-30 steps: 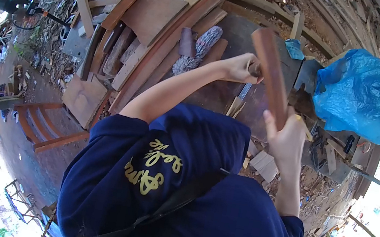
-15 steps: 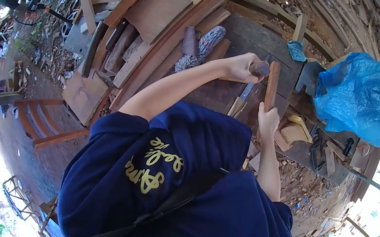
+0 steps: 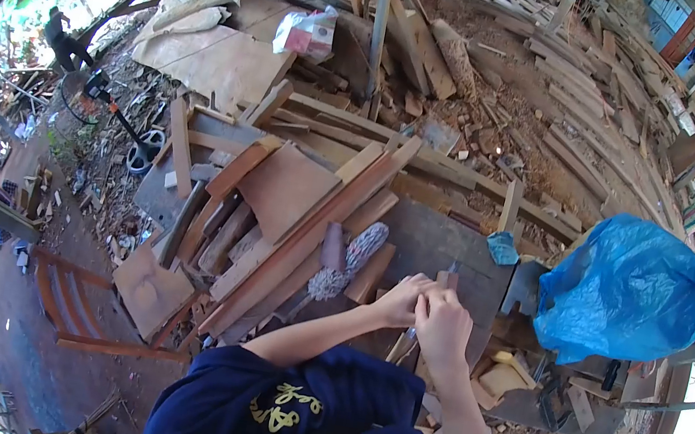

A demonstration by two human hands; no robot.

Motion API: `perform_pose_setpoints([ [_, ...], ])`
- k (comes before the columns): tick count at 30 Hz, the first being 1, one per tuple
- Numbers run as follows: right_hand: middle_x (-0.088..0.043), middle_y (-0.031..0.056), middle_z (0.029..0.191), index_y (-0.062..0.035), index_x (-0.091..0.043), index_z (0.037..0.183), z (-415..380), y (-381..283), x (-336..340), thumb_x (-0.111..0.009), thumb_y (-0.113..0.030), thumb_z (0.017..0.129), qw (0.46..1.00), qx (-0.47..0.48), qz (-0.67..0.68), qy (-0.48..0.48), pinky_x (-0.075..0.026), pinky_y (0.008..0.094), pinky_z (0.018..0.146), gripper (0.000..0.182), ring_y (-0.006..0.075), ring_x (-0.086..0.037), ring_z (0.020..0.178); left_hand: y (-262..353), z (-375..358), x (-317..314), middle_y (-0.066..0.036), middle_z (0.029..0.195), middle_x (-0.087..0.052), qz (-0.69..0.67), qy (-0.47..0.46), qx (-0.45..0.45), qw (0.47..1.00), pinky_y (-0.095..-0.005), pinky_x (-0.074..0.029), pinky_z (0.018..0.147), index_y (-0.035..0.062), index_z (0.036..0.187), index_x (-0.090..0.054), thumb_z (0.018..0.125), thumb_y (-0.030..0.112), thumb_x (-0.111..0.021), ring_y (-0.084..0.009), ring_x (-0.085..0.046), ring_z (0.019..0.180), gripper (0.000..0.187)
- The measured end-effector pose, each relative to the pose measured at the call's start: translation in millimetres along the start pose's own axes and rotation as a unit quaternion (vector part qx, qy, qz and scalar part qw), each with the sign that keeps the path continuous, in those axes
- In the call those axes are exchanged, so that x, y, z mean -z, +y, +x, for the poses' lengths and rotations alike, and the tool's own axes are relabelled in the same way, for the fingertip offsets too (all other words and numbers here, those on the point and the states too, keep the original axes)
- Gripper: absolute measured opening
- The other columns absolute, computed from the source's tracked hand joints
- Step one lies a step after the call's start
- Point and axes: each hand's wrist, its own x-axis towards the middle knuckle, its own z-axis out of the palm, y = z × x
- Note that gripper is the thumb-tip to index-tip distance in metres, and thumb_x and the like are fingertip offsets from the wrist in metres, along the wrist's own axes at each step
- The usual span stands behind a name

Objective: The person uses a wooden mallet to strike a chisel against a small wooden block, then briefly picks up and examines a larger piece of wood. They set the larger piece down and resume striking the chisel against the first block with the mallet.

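Observation:
My left hand (image 3: 404,302) and my right hand (image 3: 445,327) meet over the dark workbench (image 3: 428,230), both with fingers curled closed. Just beyond the knuckles shows a short brown end of a wooden piece (image 3: 447,280); the right hand seems wrapped round it, and most of it is covered. What the left fingers hold is hidden. Under the wrists, a narrow light strip (image 3: 402,348) lies partly covered. To the left are a fluffy grey duster-like thing (image 3: 357,251) and a brown cylinder (image 3: 334,246).
Long boards (image 3: 306,242) and a flat panel (image 3: 287,193) are piled left of the hands. A blue plastic sheet (image 3: 625,291) bulges at the right, with wood offcuts (image 3: 505,377) nearer me. A slatted wooden frame (image 3: 76,300) lies at the left. A metal post (image 3: 379,29) stands beyond.
My view has tipped up, showing more ground beyond the bench. My hands were apart, the left around a round-ended piece, the right on an upright wooden bar; now they are together.

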Motion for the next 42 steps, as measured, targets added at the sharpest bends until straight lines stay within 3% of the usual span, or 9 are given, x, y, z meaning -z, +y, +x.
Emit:
perform_pose_setpoints([
  [3, -0.068, 0.0193, 0.084, -0.0054, -0.071, 0.091, 8.5, -1.3, 11.8, -0.068, -0.025, 0.083, 0.992, -0.013, -0.046, -0.116, -0.055, 0.0462, 0.073, 0.021, 0.0373, -0.068, 0.080, -24.2, -13.6, -7.0, -0.013, 0.113, -0.060, 0.064, 0.017, 0.010, 0.998, -0.0439, -0.040, 0.100, 0.0075, 0.113, -0.060, 0.074, 0.021, -0.068, -0.0355, -0.053, 0.111, 0.042],
  [5, -0.067, 0.0201, 0.082, -0.0059, -0.072, 0.090, 10.0, -1.5, 18.8, -0.068, -0.025, 0.082, 0.990, 0.007, -0.056, -0.126, -0.055, 0.0465, 0.073, 0.021, 0.0376, -0.068, 0.079, -28.9, -28.1, -1.6, -0.017, 0.117, -0.055, 0.234, -0.016, 0.005, 0.972, -0.0446, -0.039, 0.102, 0.0014, 0.119, -0.055, 0.072, 0.018, -0.069, -0.0369, -0.048, 0.117, 0.053],
  [10, -0.067, 0.0233, 0.080, -0.0053, -0.073, 0.089, 18.2, 12.1, 24.9, -0.068, -0.021, 0.080, 0.989, 0.037, -0.047, -0.138, -0.054, 0.0488, 0.075, 0.019, 0.0412, -0.066, 0.079, -45.3, -70.4, 5.2, -0.011, 0.113, -0.057, 0.419, -0.033, 0.134, 0.897, -0.0435, -0.036, 0.099, 0.0014, 0.114, -0.063, 0.072, 0.038, -0.077, -0.0299, -0.047, 0.115, 0.058],
  [26, -0.069, 0.0237, 0.084, 0.0015, -0.073, 0.100, 10.5, 57.5, 32.4, -0.071, -0.016, 0.077, 0.989, -0.013, 0.118, -0.084, -0.053, 0.0374, 0.071, 0.029, 0.0348, -0.070, 0.077, -62.3, -77.1, 4.9, -0.005, 0.103, -0.062, 0.324, 0.028, 0.116, 0.938, -0.0419, -0.036, 0.098, 0.0050, 0.107, -0.070, 0.073, 0.038, -0.074, -0.0249, -0.051, 0.109, 0.048],
  [28, -0.071, 0.0193, 0.076, 0.0015, -0.073, 0.101, 7.4, 70.1, 28.0, -0.072, -0.016, 0.078, 0.985, -0.045, 0.155, -0.067, -0.052, 0.0339, 0.062, 0.029, 0.0262, -0.070, 0.065, -62.4, -77.0, 5.2, -0.005, 0.101, -0.061, 0.326, 0.026, 0.115, 0.938, -0.0426, -0.036, 0.099, 0.0055, 0.107, -0.070, 0.072, 0.039, -0.074, -0.0251, -0.051, 0.108, 0.048],
  [31, -0.073, 0.0120, 0.078, 0.0043, -0.073, 0.102, -0.1, 68.8, 37.0, -0.073, -0.014, 0.081, 0.970, -0.144, 0.172, -0.093, -0.051, 0.0261, 0.068, 0.028, 0.0129, -0.068, 0.072, -62.4, -76.5, 5.7, -0.005, 0.100, -0.061, 0.326, 0.025, 0.114, 0.938, -0.0430, -0.036, 0.099, 0.0058, 0.106, -0.071, 0.072, 0.039, -0.075, -0.0254, -0.050, 0.108, 0.048],
  [35, -0.072, 0.0113, 0.076, 0.0040, -0.073, 0.102, -20.6, 77.9, 24.7, -0.073, -0.016, 0.083, 0.975, -0.140, 0.168, -0.044, -0.049, 0.0251, 0.058, 0.028, 0.0112, -0.064, 0.060, -64.1, -76.5, 6.7, -0.005, 0.099, -0.060, 0.328, 0.021, 0.108, 0.938, -0.0432, -0.036, 0.099, 0.0060, 0.106, -0.071, 0.072, 0.039, -0.075, -0.0256, -0.050, 0.107, 0.048],
  [37, -0.068, 0.0072, 0.065, 0.0036, -0.072, 0.106, -30.9, 78.2, 22.3, -0.072, -0.019, 0.086, 0.942, -0.229, 0.242, -0.041, -0.040, 0.0246, 0.042, 0.031, 0.0087, -0.054, 0.044, -65.3, -77.0, 6.3, -0.005, 0.100, -0.060, 0.322, 0.023, 0.104, 0.941, -0.0432, -0.036, 0.099, 0.0054, 0.105, -0.071, 0.071, 0.040, -0.075, -0.0255, -0.050, 0.108, 0.049],
  [42, -0.069, 0.0109, 0.073, 0.0061, -0.066, 0.116, -62.6, 81.2, -47.2, -0.068, -0.023, 0.093, 0.866, -0.294, 0.403, 0.025, -0.039, 0.0212, 0.037, 0.037, 0.0077, -0.053, 0.042, -60.5, -77.5, 7.6, -0.005, 0.101, -0.060, 0.335, 0.009, 0.110, 0.936, -0.0433, -0.035, 0.100, 0.0046, 0.107, -0.069, 0.072, 0.041, -0.075, -0.0254, -0.050, 0.109, 0.051],
])
